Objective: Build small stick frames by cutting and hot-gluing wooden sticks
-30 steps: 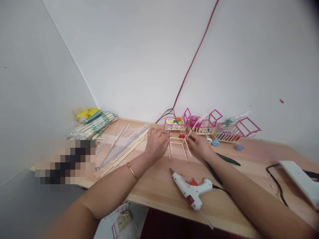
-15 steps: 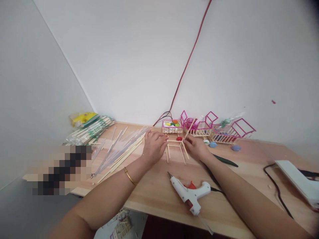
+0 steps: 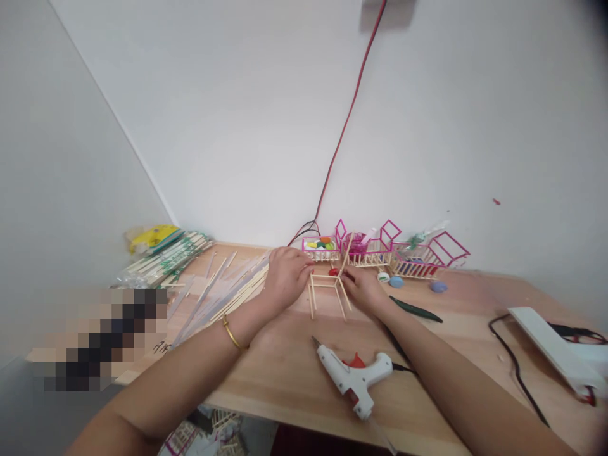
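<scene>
A small open frame of thin wooden sticks [image 3: 324, 284] stands on the table between my two hands, its legs pointing towards me. My left hand [image 3: 287, 276] is closed at the frame's left corner, with the fingertips partly hidden. At the right corner my right hand [image 3: 365, 289] pinches the frame, where one longer stick [image 3: 348, 250] rises at a slant. A white hot glue gun [image 3: 349, 377] with a red trigger lies on its side nearer to me, nozzle towards the frame.
Loose sticks [image 3: 242, 288] and clear glue sticks [image 3: 202, 297] lie to the left, below a bagged stick bundle [image 3: 178, 256]. Pink-rimmed stick baskets [image 3: 365, 256] line the wall. A dark green curved strip [image 3: 415, 309] and a white device [image 3: 551, 348] with cables are at the right.
The view has shifted slightly, so everything on the table appears a little lower and further left. Both hands stay at the stick frame; the slanted stick looks more upright.
</scene>
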A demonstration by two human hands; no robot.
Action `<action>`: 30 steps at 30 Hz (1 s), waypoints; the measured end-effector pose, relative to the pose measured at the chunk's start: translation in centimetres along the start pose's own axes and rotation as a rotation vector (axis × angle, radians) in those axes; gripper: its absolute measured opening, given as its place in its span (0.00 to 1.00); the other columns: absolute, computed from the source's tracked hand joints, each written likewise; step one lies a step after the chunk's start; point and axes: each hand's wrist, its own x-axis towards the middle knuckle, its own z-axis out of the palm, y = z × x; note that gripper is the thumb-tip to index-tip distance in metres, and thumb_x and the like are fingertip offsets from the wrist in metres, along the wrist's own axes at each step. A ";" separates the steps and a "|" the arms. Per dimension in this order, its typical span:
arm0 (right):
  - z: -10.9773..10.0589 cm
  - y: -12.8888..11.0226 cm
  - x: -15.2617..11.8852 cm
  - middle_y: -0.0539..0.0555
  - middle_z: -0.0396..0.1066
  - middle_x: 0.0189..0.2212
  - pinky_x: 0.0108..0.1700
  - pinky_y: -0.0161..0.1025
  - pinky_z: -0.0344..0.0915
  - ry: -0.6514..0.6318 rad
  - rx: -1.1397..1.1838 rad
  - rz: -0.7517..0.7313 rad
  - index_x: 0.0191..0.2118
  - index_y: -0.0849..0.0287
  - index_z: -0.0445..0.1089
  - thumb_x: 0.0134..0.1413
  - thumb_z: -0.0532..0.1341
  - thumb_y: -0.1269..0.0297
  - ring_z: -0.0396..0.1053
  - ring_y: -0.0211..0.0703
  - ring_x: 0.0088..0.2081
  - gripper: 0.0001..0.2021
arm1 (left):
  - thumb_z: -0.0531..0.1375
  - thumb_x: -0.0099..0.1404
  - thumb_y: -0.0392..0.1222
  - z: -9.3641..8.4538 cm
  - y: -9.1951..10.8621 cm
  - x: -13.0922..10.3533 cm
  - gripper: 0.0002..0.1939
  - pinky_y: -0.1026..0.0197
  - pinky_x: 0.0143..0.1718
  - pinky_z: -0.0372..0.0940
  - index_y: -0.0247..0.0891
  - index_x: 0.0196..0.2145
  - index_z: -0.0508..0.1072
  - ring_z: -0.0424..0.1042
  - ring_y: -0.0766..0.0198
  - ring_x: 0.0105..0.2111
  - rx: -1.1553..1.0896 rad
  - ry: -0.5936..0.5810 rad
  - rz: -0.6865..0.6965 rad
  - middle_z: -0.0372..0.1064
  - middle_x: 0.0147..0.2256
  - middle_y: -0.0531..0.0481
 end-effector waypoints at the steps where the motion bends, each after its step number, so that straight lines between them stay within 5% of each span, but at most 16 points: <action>1: 0.0 0.0 0.0 0.54 0.71 0.28 0.33 0.36 0.58 0.002 0.004 -0.002 0.32 0.59 0.68 0.56 0.50 0.67 0.66 0.42 0.30 0.10 | 0.55 0.60 0.40 0.1 0.2 0.8 0.08 0.54 0.46 0.57 0.42 0.33 0.75 0.66 0.59 0.41 0.001 -0.055 -0.030 0.72 0.37 0.50; 9: 0.1 0.1 0.0 0.56 0.73 0.32 0.36 0.36 0.60 0.014 0.032 -0.024 0.36 0.60 0.70 0.55 0.51 0.69 0.68 0.44 0.34 0.10 | 0.56 0.57 0.43 3.6 2.5 4.8 0.09 0.52 0.47 0.56 0.46 0.28 0.77 0.67 0.57 0.40 0.091 -0.369 -0.204 0.73 0.32 0.51; 20: 0.2 0.3 0.2 0.56 0.74 0.31 0.38 0.37 0.61 0.019 0.056 -0.020 0.33 0.60 0.71 0.53 0.52 0.71 0.69 0.44 0.34 0.10 | 0.56 0.54 0.40 5.1 4.1 5.6 0.08 0.42 0.52 0.47 0.42 0.26 0.76 0.67 0.55 0.40 0.092 -0.409 -0.213 0.72 0.33 0.49; 30: 0.1 0.2 0.0 0.55 0.73 0.30 0.35 0.35 0.59 0.024 0.033 -0.015 0.31 0.61 0.70 0.53 0.53 0.72 0.67 0.42 0.32 0.08 | 0.56 0.52 0.38 6.1 4.3 5.6 0.08 0.48 0.47 0.55 0.43 0.26 0.76 0.68 0.54 0.41 0.114 -0.411 -0.230 0.72 0.32 0.47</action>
